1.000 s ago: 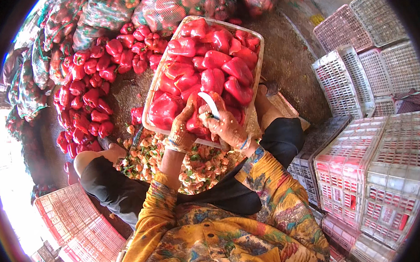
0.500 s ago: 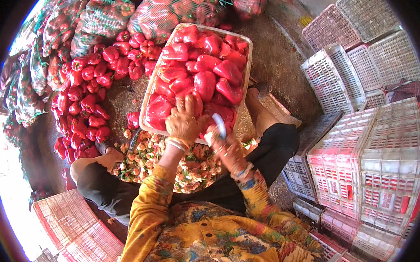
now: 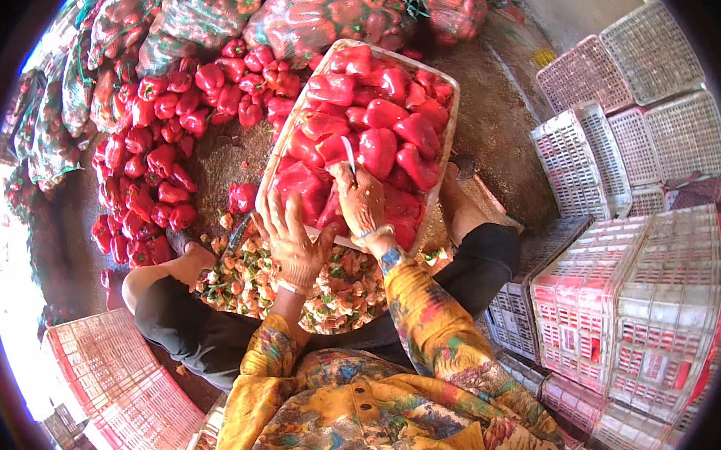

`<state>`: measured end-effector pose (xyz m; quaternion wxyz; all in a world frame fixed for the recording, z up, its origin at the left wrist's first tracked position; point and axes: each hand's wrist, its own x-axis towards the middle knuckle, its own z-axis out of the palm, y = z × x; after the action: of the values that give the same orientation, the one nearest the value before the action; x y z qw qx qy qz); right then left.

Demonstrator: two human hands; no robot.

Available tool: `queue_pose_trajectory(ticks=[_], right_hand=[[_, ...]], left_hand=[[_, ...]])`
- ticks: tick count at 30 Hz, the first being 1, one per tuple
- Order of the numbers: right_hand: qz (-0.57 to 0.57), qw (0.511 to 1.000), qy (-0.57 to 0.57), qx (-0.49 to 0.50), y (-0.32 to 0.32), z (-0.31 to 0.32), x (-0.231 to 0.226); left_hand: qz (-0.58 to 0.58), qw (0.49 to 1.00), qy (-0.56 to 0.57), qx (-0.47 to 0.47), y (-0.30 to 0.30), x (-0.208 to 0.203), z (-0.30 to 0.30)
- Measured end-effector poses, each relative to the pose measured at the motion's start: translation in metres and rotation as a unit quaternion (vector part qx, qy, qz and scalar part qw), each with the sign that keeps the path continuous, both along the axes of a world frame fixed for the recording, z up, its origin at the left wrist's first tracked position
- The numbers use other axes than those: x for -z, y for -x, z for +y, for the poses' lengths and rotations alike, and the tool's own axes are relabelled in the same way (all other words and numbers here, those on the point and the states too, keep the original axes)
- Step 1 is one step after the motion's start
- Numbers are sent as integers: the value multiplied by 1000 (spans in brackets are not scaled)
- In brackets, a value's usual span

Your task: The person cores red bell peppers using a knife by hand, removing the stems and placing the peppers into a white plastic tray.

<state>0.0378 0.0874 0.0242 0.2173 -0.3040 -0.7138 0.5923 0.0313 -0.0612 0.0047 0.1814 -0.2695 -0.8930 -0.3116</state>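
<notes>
My right hand (image 3: 359,199) is closed around a small knife (image 3: 348,154), its pale blade pointing up and away over the red bell peppers (image 3: 377,152). Those peppers fill a shallow light-coloured crate (image 3: 400,59) between my legs. Fingers spread, my left hand (image 3: 294,240) lies at the crate's near left corner, with no object visible in it. Below the crate, a heap of cut pepper cores (image 3: 338,288) with seeds and green stems lies between my legs.
Loose whole red peppers (image 3: 161,158) are piled on the floor at left, before stuffed mesh sacks (image 3: 329,18). Stacked plastic crates (image 3: 587,291) stand close on my right, with more crates (image 3: 654,53) farther back. A reddish crate (image 3: 120,375) sits at lower left.
My left hand has drawn back toward the crate's near left corner. My right hand has moved forward and left over the peppers with the knife. The whole view has shifted slightly.
</notes>
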Motion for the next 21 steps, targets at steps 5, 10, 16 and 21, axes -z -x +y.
queue_pose_trajectory(ticks=[5,10,16,21], right_hand=[[-141,967,-205,-50,23,-4,56],[-85,953,-285,-56,29,-10,64],[-67,960,-268,-44,34,-3,78],[-60,967,-243,-47,39,12,79]], left_hand=[[-131,979,122,99,36,13,-2],[-132,975,152,97,38,19,-8],[-149,974,162,49,34,20,7],[-203,966,116,107,51,-12,1]])
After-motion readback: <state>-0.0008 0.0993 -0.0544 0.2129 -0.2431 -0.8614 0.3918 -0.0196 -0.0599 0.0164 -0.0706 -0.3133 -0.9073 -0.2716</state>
